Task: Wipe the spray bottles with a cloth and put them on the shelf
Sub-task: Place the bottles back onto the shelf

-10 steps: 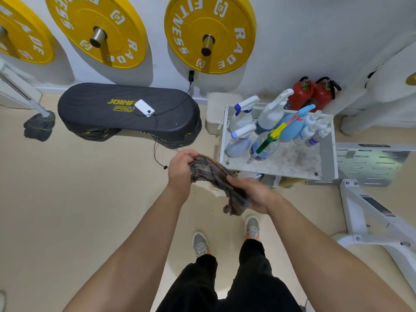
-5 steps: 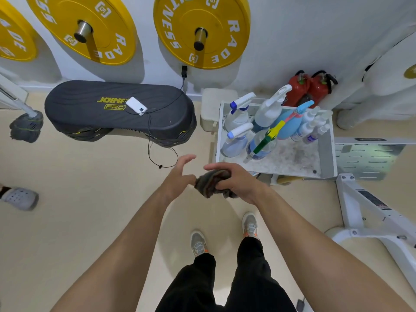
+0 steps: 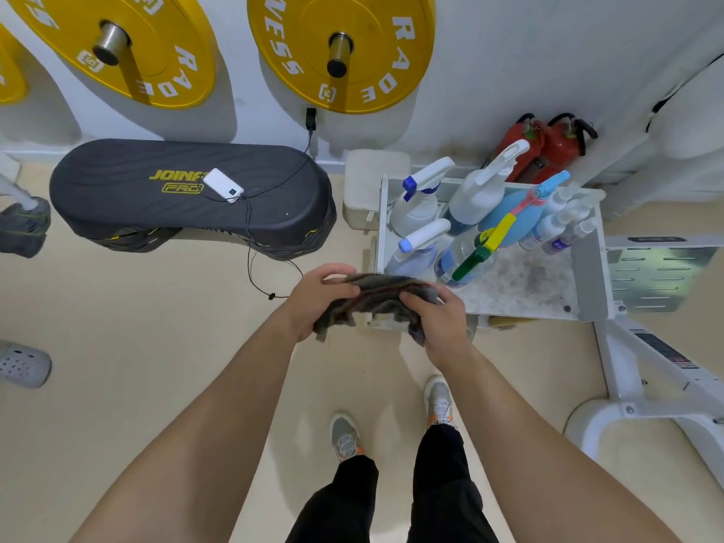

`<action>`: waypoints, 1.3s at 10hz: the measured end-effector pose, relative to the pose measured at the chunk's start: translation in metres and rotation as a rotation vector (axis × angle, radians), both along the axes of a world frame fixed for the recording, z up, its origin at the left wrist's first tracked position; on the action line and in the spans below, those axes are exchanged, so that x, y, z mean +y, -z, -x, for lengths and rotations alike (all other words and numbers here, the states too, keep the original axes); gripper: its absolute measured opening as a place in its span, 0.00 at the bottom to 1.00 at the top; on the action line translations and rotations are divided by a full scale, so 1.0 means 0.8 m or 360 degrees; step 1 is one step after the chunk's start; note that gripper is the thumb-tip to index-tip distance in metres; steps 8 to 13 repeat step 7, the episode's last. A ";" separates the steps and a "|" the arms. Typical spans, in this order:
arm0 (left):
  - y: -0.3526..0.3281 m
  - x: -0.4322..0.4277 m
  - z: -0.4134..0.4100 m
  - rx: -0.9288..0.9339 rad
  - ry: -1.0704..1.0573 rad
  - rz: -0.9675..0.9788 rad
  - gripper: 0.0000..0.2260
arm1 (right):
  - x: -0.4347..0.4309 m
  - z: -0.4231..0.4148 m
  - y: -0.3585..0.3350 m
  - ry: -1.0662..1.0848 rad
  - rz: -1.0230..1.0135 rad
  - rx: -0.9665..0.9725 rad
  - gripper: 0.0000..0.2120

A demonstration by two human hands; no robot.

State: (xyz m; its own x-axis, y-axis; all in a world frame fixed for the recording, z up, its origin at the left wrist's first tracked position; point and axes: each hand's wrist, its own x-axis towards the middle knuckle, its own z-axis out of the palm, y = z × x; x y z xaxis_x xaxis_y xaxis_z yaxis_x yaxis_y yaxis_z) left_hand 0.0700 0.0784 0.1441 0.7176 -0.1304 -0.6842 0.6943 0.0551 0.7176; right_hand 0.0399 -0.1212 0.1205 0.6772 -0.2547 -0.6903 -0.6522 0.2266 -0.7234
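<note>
A dark striped cloth (image 3: 376,297) is stretched between both hands in front of me. My left hand (image 3: 317,299) grips its left end and my right hand (image 3: 438,319) grips its right end. Just beyond the right hand stands a white shelf tray (image 3: 587,268) with a stained floor. Several spray bottles stand at its back left: a white one with a blue nozzle (image 3: 419,205), a pale blue one (image 3: 417,250), a clear one with a green and yellow trigger (image 3: 466,256), a tall white one (image 3: 480,194) and a blue one (image 3: 505,221). Small white bottles (image 3: 556,225) stand beside them.
A black bench pad (image 3: 188,197) with a white phone (image 3: 223,185) and cable lies on the floor at left. Yellow weight plates (image 3: 341,49) hang on the wall. Red fire extinguishers (image 3: 548,146) stand behind the shelf. A white machine frame (image 3: 646,370) is at right. Someone's grey clog (image 3: 21,366) is at far left.
Half a second ago only my right hand held the bunched cloth and my left hand was open beside it. Now my left hand grips the cloth too, spreading it out.
</note>
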 end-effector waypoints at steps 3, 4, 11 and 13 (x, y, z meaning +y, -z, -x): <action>0.060 -0.021 -0.014 -0.0512 0.0195 -0.1193 0.13 | 0.021 -0.004 0.042 0.0305 0.0588 0.0205 0.14; 0.062 -0.038 0.011 -0.0528 -0.0120 -0.1006 0.09 | 0.029 0.010 0.036 0.0267 0.0682 0.0103 0.05; 0.045 -0.051 0.019 -0.0342 0.0098 -0.0702 0.10 | 0.038 0.009 0.008 -0.0706 0.0443 -0.0062 0.17; 0.045 -0.051 0.019 -0.0342 0.0098 -0.0702 0.10 | 0.038 0.009 0.008 -0.0706 0.0443 -0.0062 0.17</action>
